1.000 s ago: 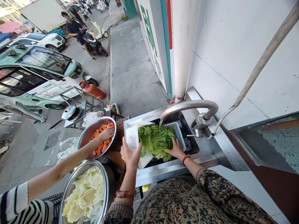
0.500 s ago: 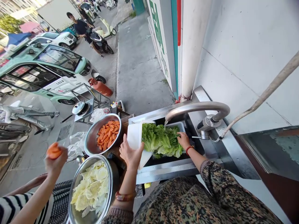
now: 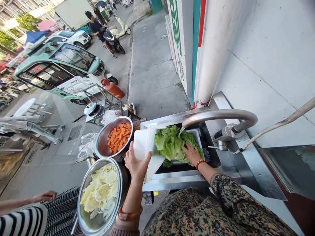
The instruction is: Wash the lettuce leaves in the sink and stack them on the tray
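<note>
My left hand point(image 3: 136, 165) holds a white plastic container point(image 3: 140, 143) tipped on its side at the sink's left edge, fingers spread against its outside. Green lettuce leaves point(image 3: 168, 142) lie between the container's mouth and a pale rectangular tub point(image 3: 197, 135) in the sink. My right hand point(image 3: 192, 154) rests on the leaves with its fingers spread. Water point(image 3: 181, 131) runs from the curved metal faucet point(image 3: 221, 114) onto the lettuce. The leaves hide much of the tub.
Left of the sink point(image 3: 177, 181) stand a bowl of sliced carrots point(image 3: 98, 144) and a metal pot of cabbage leaves point(image 3: 81, 196). A co-worker's hand point(image 3: 48, 196) is at lower left. A pan point(image 3: 91, 108) and a red gas cylinder point(image 3: 113, 88) stand beyond.
My right hand has moved left from the lettuce's edge onto the leaves, its fingers now spread. The co-worker's hand has lowered, and the carrots it held no longer show. The view has shifted slightly.
</note>
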Tool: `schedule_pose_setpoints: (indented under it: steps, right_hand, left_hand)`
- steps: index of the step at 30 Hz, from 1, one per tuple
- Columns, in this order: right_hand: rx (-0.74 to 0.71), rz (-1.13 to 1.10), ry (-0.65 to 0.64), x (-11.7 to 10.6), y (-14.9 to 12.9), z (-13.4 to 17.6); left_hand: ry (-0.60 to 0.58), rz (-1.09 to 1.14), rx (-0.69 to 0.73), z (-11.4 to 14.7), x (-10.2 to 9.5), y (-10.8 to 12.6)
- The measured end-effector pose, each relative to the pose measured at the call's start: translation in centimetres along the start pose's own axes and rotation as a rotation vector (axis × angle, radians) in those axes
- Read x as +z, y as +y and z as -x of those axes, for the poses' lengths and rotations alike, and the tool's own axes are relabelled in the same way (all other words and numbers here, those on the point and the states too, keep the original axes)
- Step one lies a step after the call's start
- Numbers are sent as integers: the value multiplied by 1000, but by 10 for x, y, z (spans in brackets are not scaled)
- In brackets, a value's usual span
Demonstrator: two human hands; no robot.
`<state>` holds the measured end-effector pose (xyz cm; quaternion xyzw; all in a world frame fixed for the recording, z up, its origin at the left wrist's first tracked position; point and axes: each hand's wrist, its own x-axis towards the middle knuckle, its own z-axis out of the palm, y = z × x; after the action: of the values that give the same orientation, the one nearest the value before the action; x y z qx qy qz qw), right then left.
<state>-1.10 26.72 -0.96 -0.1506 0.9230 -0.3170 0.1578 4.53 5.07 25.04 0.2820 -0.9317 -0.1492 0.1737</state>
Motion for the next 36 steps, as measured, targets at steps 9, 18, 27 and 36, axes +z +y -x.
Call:
schedule_pose_setpoints:
  steps: [9,18,27,36]
  right_hand:
    - [-17,-40,-30,-21,23,1]
    - [-13,-456,245,-32,21,17]
    - [155,-1325,66,-55,-2,36]
    - [55,-936,321,-87,-1,33]
  left_hand:
    - [34,108,73,9,-32,-14]
    - [6,293,-10,27,-86,-12]
    - [-397,1093,-376,18,-14,-28]
    - [-634,1081,-737,3,85,-98]
